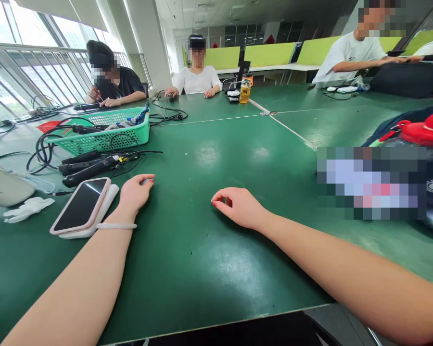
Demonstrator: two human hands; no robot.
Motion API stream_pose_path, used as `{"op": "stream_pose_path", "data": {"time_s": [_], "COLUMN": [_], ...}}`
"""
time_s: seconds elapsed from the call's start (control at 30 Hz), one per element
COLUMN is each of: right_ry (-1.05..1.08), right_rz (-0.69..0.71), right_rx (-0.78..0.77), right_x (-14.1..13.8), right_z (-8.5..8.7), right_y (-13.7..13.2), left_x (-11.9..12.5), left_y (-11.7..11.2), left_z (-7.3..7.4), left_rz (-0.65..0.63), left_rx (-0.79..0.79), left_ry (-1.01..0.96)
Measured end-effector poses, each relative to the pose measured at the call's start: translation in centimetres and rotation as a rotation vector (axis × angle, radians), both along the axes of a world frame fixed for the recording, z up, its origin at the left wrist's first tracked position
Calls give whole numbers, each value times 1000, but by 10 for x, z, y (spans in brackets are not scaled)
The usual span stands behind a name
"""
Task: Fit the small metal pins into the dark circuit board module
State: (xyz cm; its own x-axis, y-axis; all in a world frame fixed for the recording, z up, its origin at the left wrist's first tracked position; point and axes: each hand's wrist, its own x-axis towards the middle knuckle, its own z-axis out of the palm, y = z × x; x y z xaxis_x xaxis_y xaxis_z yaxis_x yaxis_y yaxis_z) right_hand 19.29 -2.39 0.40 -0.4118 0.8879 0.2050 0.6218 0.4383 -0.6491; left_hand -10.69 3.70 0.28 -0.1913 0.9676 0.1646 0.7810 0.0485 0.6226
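My left hand (pixel 135 192) rests palm down on the green table (pixel 209 250), fingers together and stretched forward, holding nothing. Just left of it lies a phone in a pink case (pixel 81 205) on a white pad. My right hand (pixel 238 205) rests on the table near the middle, fingers loosely curled under with nothing visible in them. A thin white band sits on my left wrist.
A green plastic basket (pixel 104 132) with cables stands at the back left, black cables and handles (pixel 90 166) before it. White cloth (pixel 27 209) lies at the left edge. A red-lidded bottle (pixel 422 132) is at right. Three seated people work across the table; an orange bottle (pixel 244 90) stands there.
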Motion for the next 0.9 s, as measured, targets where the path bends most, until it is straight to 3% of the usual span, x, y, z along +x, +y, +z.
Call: {"op": "stream_pose_path", "data": {"time_s": [0.03,0.1,0.2,0.27,0.4,0.57,0.7,0.9], "right_ry": [0,-5,-18,-23,-41,-73,-106,-120], "right_rz": [5,16,17,1,-38,-3,43,76], "right_rx": [-1,0,-12,-27,-45,-46,-22,21], "right_x": [-1,-2,-3,-3,-2,-5,-7,-6], "right_z": [-1,-4,-7,-8,-8,-5,-4,-6], "right_y": [0,2,6,8,10,9,8,9], "left_x": [12,40,80,97,106,105,104,103], "left_y": [-3,-13,-34,-47,-61,-63,-59,-54], "left_z": [1,4,9,13,16,12,8,8], "left_rz": [-1,-152,-449,-532,-600,-708,-687,-583], "left_rx": [-1,-17,-113,-148,-203,-316,-291,-240], "left_ry": [18,-76,-454,-622,-757,-953,-954,-628]}}
